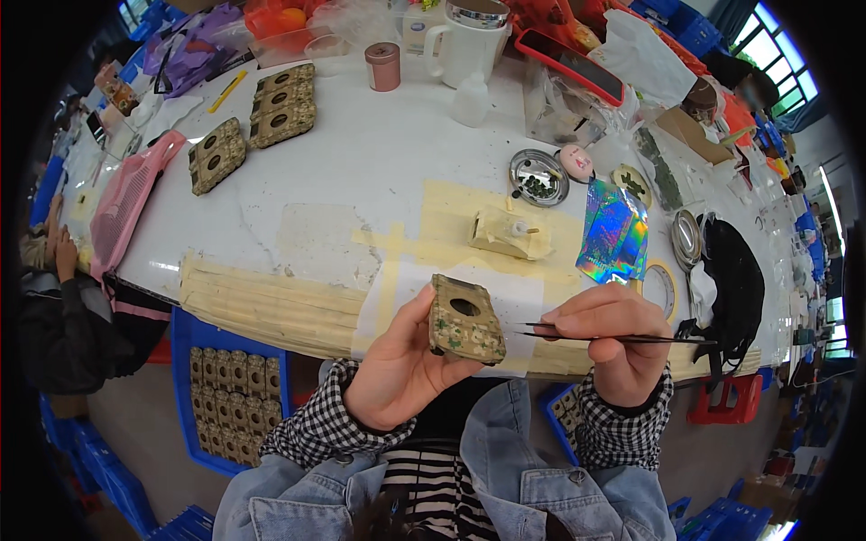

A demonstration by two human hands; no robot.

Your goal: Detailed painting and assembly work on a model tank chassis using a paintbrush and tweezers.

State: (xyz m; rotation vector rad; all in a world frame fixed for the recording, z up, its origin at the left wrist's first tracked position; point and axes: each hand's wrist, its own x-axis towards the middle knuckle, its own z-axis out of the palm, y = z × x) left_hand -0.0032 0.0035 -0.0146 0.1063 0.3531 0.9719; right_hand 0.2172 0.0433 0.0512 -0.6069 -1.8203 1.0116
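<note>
My left hand [401,370] is closed around a camouflage-patterned rectangular case [476,335] with an oval opening, held tilted above the table's front edge. In my right hand [622,338] is a pair of dark tweezers [577,335], gripped between thumb and fingers. The tips point left at the case and stand just apart from it. A round metal dish [539,178] behind my right hand holds small dark green pieces. Between the dish and my hands, a tape-wrapped block [505,236] sits on the taped table surface.
More camouflage cases [281,106] lie at the back left, near a yellow cutter [227,92]. Iridescent sheets [613,236], a tape roll [660,287] and a black bag [732,279] are at right. Below the table's left edge, a blue crate [191,329] holds several cases. A white mug [466,50] stands behind.
</note>
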